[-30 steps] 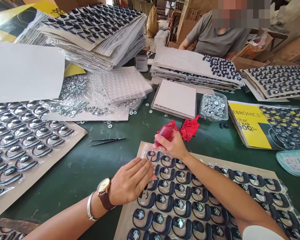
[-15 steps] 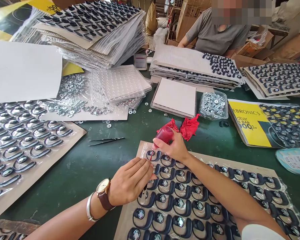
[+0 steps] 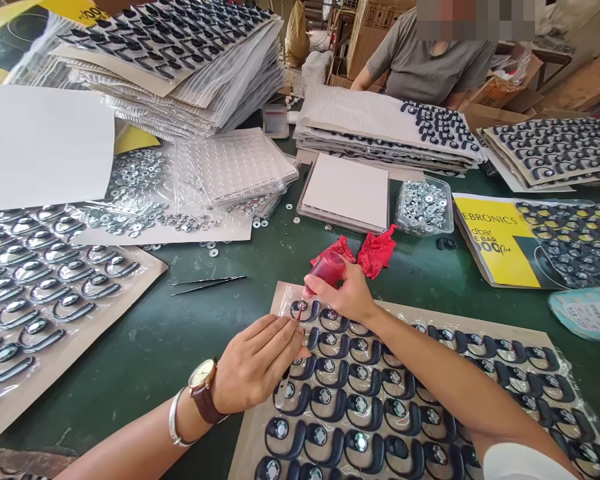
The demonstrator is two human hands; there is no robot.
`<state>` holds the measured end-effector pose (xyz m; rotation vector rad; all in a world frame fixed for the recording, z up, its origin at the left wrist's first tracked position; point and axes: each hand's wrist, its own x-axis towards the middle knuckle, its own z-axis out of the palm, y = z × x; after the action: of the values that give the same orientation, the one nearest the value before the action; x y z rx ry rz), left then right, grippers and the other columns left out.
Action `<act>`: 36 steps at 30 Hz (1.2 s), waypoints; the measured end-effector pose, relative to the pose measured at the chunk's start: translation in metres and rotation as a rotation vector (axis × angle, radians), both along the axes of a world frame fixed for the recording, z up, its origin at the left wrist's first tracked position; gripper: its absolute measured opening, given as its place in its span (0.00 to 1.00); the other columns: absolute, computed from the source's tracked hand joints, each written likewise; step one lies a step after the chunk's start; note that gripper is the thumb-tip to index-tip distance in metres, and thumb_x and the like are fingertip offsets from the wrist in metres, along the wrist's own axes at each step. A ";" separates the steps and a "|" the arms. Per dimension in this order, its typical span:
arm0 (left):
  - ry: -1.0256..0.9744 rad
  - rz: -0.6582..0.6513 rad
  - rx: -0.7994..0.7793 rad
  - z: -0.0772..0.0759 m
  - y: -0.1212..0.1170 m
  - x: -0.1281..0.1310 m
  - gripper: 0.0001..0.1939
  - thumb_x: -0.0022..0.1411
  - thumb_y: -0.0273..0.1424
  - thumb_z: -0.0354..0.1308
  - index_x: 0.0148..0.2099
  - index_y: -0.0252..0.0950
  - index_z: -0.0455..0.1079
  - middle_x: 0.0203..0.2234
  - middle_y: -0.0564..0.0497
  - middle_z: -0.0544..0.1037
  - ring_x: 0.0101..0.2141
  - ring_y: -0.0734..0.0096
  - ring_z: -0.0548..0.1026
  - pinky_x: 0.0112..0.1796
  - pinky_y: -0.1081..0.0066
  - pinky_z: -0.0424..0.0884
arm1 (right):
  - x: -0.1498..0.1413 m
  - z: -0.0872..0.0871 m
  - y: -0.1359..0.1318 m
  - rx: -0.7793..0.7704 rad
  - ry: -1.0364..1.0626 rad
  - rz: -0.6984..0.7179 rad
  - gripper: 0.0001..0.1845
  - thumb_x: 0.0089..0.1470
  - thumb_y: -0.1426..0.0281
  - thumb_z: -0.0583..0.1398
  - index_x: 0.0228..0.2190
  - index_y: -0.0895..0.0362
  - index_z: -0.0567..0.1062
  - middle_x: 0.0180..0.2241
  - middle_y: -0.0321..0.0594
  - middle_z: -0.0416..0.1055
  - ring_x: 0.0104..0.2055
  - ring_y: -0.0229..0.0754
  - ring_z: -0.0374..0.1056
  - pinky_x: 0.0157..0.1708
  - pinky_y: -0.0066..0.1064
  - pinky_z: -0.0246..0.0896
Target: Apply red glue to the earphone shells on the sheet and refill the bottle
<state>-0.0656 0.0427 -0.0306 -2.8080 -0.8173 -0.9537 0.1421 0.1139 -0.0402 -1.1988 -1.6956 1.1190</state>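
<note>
My right hand (image 3: 347, 290) is closed around a red squeeze bottle (image 3: 326, 272), tilted with its thin red tip pointing down at the top left ear-hook-shaped black part (image 3: 306, 311) of a carded sheet. Beside that tip, my left hand (image 3: 263, 360), below a wristwatch, is closed in a pinch. What looks like tweezers (image 3: 282, 392) sticks out below its fingers; their points are hidden. Under both hands lies the tan card (image 3: 260, 433) with rows of these black parts under clear film, many with a shiny round metal piece.
Another pair of tweezers (image 3: 209, 285) lies on the green table (image 3: 190, 347). Red crumpled cloth (image 3: 377, 253), a clear tub of metal washers (image 3: 425, 207) and loose washers (image 3: 130, 193) lie beyond. Stacked sheets (image 3: 180, 87) rise behind. Across the table sits a person (image 3: 430, 70).
The view has shifted slightly. Both hands keep nearly the same place over the top left black part, with the bottle still tilted there.
</note>
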 end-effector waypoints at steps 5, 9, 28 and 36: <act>-0.003 0.006 0.000 0.001 0.002 0.000 0.09 0.65 0.26 0.59 0.46 0.26 0.74 0.38 0.43 0.82 0.40 0.61 0.81 0.43 0.61 0.78 | 0.000 0.000 0.001 0.007 0.006 -0.006 0.16 0.59 0.56 0.62 0.26 0.52 0.73 0.24 0.34 0.77 0.28 0.41 0.73 0.37 0.35 0.70; 0.006 0.016 0.001 -0.001 0.001 -0.002 0.09 0.66 0.26 0.58 0.46 0.27 0.74 0.39 0.44 0.82 0.40 0.62 0.81 0.44 0.62 0.78 | 0.001 0.000 0.002 0.010 -0.002 -0.032 0.15 0.58 0.55 0.63 0.27 0.52 0.73 0.24 0.35 0.77 0.28 0.42 0.74 0.37 0.36 0.70; -0.014 0.023 -0.024 0.001 0.002 -0.002 0.08 0.66 0.26 0.58 0.46 0.27 0.73 0.38 0.44 0.82 0.39 0.63 0.81 0.43 0.63 0.78 | 0.004 -0.002 0.000 0.032 -0.021 -0.079 0.15 0.55 0.54 0.64 0.30 0.53 0.73 0.24 0.36 0.76 0.27 0.43 0.72 0.31 0.34 0.69; -0.023 0.020 -0.026 0.000 0.004 -0.001 0.09 0.65 0.26 0.59 0.47 0.27 0.73 0.38 0.44 0.82 0.40 0.63 0.81 0.43 0.62 0.78 | 0.003 0.001 0.000 0.044 -0.023 -0.073 0.15 0.56 0.55 0.63 0.27 0.53 0.72 0.23 0.36 0.77 0.26 0.42 0.72 0.32 0.35 0.68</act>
<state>-0.0671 0.0462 -0.0306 -2.8102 -0.8650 -0.9819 0.1448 0.1143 -0.0393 -1.2403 -1.6716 1.0222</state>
